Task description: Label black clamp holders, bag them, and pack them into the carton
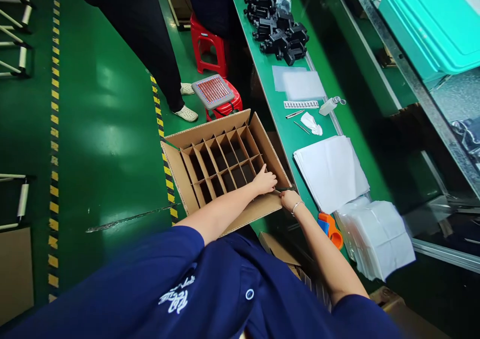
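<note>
In front of me an open cardboard box (pixel 175 171) stands with its flaps raised. Inside it, a cardboard divider (pixel 221 171) forms a grid of several dark, deep cells. My left hand (pixel 265 180) reaches over the near flap to the right end of the grid; its index finger points out along the divider and the other fingers curl at its edge. At the box's near right corner, my right hand (pixel 290 200) has its fingers closed on the edge of the cardboard flap (pixel 258 210). What lies beneath its fingertips is partly hidden.
Right of the box runs a green worktable (pixel 275 110) with black clamp-like parts (pixel 279 24), white sheets (pixel 332 171), clear plastic bags (pixel 378 239), a small bottle (pixel 328 106) and an orange tape dispenser (pixel 332 231). Red stools (pixel 210 46) and a person's legs (pixel 150 44) are beyond the box.
</note>
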Tool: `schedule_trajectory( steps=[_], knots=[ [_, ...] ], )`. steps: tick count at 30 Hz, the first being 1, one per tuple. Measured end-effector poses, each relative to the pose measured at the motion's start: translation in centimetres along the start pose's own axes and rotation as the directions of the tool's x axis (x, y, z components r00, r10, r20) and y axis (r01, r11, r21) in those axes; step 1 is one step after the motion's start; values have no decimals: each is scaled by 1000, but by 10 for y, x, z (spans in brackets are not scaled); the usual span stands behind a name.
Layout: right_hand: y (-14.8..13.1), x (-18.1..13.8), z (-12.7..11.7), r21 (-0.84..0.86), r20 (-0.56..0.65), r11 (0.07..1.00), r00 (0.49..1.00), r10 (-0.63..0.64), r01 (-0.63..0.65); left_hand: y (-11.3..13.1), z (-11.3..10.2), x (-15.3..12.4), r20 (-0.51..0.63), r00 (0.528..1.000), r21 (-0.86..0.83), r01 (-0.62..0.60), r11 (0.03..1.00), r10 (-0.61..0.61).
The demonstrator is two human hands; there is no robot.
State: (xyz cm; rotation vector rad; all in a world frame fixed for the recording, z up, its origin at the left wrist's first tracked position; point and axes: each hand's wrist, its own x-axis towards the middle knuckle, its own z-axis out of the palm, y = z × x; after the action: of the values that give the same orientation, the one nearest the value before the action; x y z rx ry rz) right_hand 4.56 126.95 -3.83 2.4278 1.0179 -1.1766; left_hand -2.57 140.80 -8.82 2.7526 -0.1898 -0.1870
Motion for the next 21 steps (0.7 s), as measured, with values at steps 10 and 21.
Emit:
schedule_trajectory(
  steps=[10, 21],
  knots=[
    [-44, -34, -41, 7, -259, 986, 952, -161, 169, -59, -50, -73, -45, 931, -28, 361, 932, -362],
    [-136, 124, -53, -29, -97, 973, 968, -231, 230, -93, -91, -170, -30, 736, -19, 676, 736, -677]
  ],
)
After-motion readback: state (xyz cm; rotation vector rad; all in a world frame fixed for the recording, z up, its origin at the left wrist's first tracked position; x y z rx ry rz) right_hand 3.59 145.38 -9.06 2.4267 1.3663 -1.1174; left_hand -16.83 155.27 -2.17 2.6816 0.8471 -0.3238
